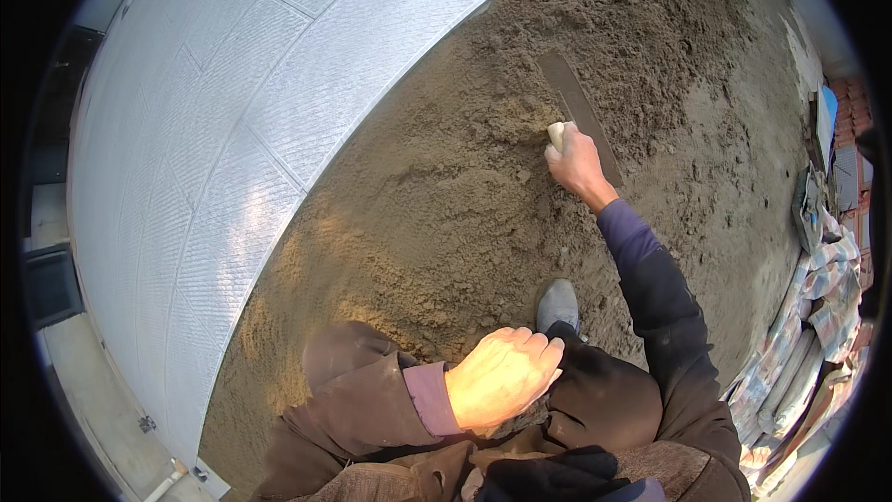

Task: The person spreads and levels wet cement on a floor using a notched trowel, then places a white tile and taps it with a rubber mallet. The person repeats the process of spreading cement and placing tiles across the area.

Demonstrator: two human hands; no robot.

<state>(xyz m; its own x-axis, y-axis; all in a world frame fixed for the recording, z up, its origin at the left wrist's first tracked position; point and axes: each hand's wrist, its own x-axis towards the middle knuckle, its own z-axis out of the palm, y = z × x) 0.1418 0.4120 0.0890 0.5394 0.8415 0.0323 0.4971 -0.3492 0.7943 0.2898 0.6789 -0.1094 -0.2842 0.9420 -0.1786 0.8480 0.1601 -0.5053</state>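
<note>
My right hand (576, 163) reaches forward, wrapped round the pale handle of a finishing trowel (576, 98). The long, narrow grey blade lies at a slant on the rough brown mortar bed (446, 177). My left hand (506, 376) hangs over my bent knees, back side up, its fingers curled into a loose fist. Nothing shows sticking out of it, and its palm side is hidden. Along the left, pale grey ribbed tiles (269, 74) end in a curved-looking edge against the mortar.
A grey shoe (557, 305) of mine stands on the mortar between my arms. On the right lie crumpled checked sheeting (832, 270) and rolled material, with red bricks (850, 107) behind. A pale ledge (93, 390) runs beyond the tiles at lower left.
</note>
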